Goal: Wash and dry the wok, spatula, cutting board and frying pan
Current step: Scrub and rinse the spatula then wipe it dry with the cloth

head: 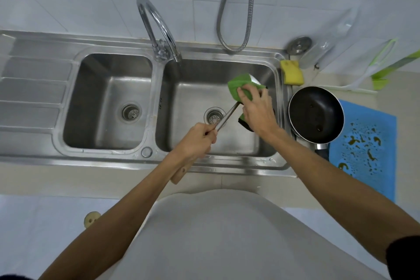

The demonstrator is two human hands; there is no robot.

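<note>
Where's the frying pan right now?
Head view, right side: the frying pan sits beside the right basin, below the yellow sponge, partly on the blue mat.

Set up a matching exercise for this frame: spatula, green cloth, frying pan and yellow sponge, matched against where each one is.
Things
1. spatula
2. green cloth
3. frying pan
4. yellow sponge

Places
A. at the back right corner of the sink
B. handle gripped by the left hand, over the sink
C. right of the sink, partly over the blue mat
D. held by the right hand around the spatula's head

Pairs: 1-B, 2-D, 3-C, 4-A
</note>
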